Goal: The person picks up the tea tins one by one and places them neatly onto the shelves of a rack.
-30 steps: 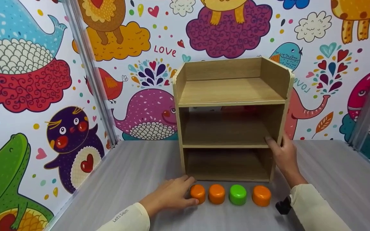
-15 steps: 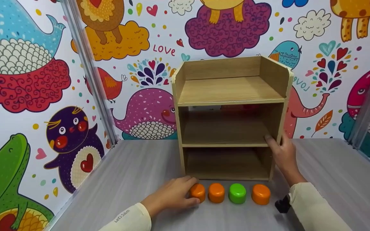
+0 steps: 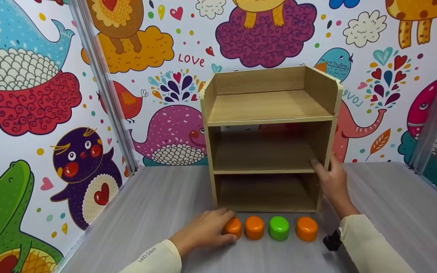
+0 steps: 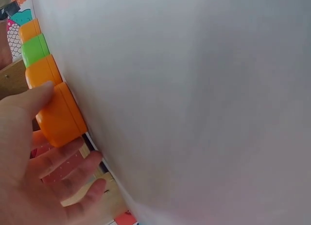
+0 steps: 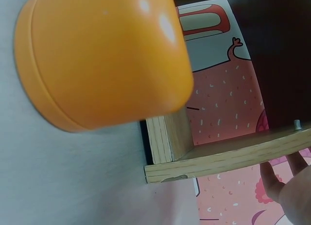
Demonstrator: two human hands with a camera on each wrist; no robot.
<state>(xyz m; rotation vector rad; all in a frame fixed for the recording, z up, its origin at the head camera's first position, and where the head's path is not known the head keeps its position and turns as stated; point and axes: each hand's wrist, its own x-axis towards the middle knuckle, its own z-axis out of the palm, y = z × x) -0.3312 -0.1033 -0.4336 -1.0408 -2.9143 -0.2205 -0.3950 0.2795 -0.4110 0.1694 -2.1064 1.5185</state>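
A light wooden shelf unit (image 3: 268, 172) with stacked open compartments stands upright on the grey table. In front of it, a row of small rounded cups sits upside down: a leftmost orange cup (image 3: 234, 227), a second orange cup (image 3: 254, 228), a green cup (image 3: 279, 228) and a rightmost orange cup (image 3: 306, 229). My left hand (image 3: 208, 229) holds the leftmost cup between thumb and forefinger; its other fingers are spread, as the left wrist view shows. My right hand (image 3: 334, 185) grips the unit's right side panel, thumb inside the front edge, fingers outside and partly hidden.
Cartoon-printed walls (image 3: 157, 34) enclose the table (image 3: 157, 197) at the back and sides, with metal posts (image 3: 106, 83) at the corners. A black device (image 3: 332, 240) is attached at my right wrist, near the rightmost orange cup.
My left thumb and fingers have come slightly further around the leftmost orange cup. The head view has shifted a little. My right hand keeps its grip on the shelf unit.
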